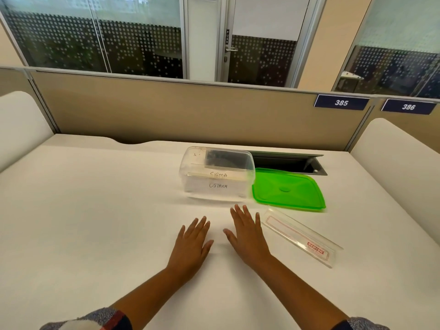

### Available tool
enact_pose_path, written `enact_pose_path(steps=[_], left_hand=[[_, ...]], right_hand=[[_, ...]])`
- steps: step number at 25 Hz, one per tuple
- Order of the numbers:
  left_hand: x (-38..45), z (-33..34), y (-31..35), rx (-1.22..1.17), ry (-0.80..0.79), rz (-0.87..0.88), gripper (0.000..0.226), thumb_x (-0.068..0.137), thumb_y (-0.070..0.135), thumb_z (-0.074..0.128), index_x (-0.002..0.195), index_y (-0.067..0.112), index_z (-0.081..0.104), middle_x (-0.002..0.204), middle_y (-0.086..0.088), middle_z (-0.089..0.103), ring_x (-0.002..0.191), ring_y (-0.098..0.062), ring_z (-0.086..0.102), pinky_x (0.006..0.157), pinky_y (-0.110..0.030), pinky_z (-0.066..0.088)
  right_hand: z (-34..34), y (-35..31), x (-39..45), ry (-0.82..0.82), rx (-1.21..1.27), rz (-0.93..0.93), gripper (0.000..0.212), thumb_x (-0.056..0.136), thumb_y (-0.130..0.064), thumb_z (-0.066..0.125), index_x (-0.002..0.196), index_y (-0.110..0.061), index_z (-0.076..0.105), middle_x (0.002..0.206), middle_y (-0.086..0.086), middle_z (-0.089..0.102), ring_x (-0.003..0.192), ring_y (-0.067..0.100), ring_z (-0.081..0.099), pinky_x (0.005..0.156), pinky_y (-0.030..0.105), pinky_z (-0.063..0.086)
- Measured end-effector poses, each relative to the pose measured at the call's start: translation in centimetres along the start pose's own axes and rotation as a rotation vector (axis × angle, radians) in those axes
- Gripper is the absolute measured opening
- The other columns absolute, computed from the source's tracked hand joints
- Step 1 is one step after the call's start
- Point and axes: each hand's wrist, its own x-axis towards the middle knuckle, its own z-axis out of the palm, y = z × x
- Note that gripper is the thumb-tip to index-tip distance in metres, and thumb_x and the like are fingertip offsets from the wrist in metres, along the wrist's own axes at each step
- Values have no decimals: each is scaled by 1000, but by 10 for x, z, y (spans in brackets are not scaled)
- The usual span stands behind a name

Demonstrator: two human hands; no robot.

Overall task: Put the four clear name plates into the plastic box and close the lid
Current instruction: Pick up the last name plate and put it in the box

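A clear plastic box stands on the white desk with no lid on it. Inside it I see name plates with handwritten cards reading SIGMA and OSTRICH. The green lid lies flat on the desk, touching the box's right side. One clear name plate with a red-printed insert lies on the desk right of my right hand. My left hand and my right hand rest flat on the desk in front of the box, fingers spread, holding nothing.
A recessed cable hatch sits open behind the lid. A beige partition runs along the desk's far edge, with number signs 385 and 386. White side panels flank the desk on left and right.
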Motion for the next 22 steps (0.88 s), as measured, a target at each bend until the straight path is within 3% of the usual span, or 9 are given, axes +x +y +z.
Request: enact_pose_path(steps=[4, 8, 12, 16, 20, 22], left_hand=[[-23, 15, 1, 71, 1, 107, 54, 93, 41, 42, 140, 17, 35, 149, 1, 32, 138, -24, 33, 110, -51, 28], [-23, 9, 4, 146, 23, 106, 53, 90, 44, 31, 132, 18, 50, 140, 4, 49, 127, -17, 50, 100, -45, 43], [-18, 27, -6, 41, -15, 83, 58, 95, 45, 31, 146, 23, 16, 156, 7, 15, 145, -17, 12, 117, -38, 6], [-15, 30, -7, 64, 19, 74, 58, 95, 45, 30, 146, 27, 13, 156, 8, 10, 146, -17, 8, 117, -37, 4], [-16, 33, -8, 69, 41, 76, 57, 95, 45, 30, 146, 28, 12, 157, 8, 12, 146, -17, 8, 117, -36, 4], [-16, 34, -9, 63, 37, 68, 57, 95, 45, 29, 146, 28, 11, 157, 9, 11, 146, -15, 6, 117, -35, 2]], right_hand=[[23, 3, -31, -20, -4, 11, 60, 96, -46, 29, 147, -19, 14, 158, 1, 11, 146, 22, 3, 117, 48, -4], [38, 3, -50, -8, 51, 57, 57, 96, -44, 33, 145, -18, 23, 156, 2, 19, 145, 23, 12, 116, 51, 0], [44, 7, -52, -1, 72, 66, 56, 96, -44, 29, 146, -20, 21, 157, -1, 16, 146, 19, 8, 117, 47, -3], [45, 8, -52, 28, 74, 68, 55, 96, -46, 28, 146, -23, 21, 157, -5, 18, 146, 14, 10, 119, 40, -1], [39, 7, -56, 92, 154, 104, 54, 93, -47, 39, 140, -21, 37, 151, 0, 32, 142, 19, 23, 118, 36, 14], [30, 11, -50, 181, 100, 130, 49, 90, -42, 49, 132, -17, 48, 147, 8, 38, 138, 27, 31, 115, 40, 23]])
